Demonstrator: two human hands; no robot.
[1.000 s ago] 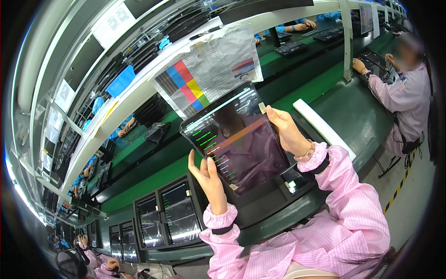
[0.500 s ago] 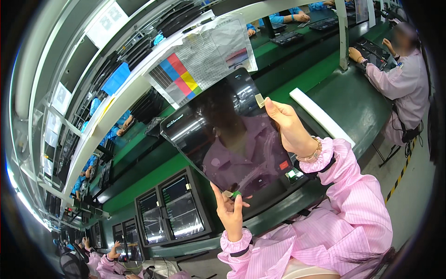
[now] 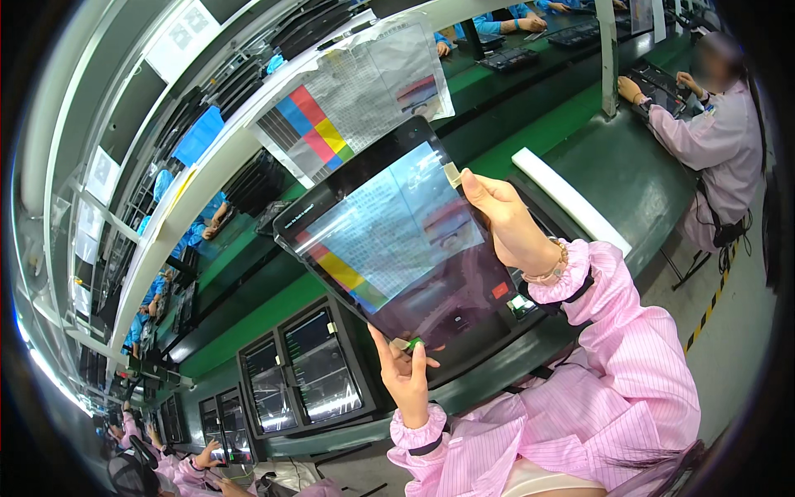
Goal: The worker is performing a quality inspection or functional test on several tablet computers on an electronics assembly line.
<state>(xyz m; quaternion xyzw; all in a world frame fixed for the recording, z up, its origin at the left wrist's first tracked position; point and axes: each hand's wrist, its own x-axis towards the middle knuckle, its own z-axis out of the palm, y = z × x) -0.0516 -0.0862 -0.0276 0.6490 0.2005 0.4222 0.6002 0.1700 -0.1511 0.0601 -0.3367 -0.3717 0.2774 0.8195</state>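
The left hand (image 3: pixel 407 383) pinches the lower left corner of a dark tablet (image 3: pixel 406 257), and the right hand (image 3: pixel 507 219) grips its right edge, holding it tilted above the tabletop (image 3: pixel 633 178). Its screen (image 3: pixel 389 219) already shows a coloured view (apparently a camera image of the printed sheet beyond), so that part looks done; whether it is complete cannot be told, and the tablet is not yet set down. Two more tablets (image 3: pixel 323 364) lie leftward; beyond hangs the printed sheet (image 3: pixel 360 87), and farther right sits a co-worker (image 3: pixel 720 153).
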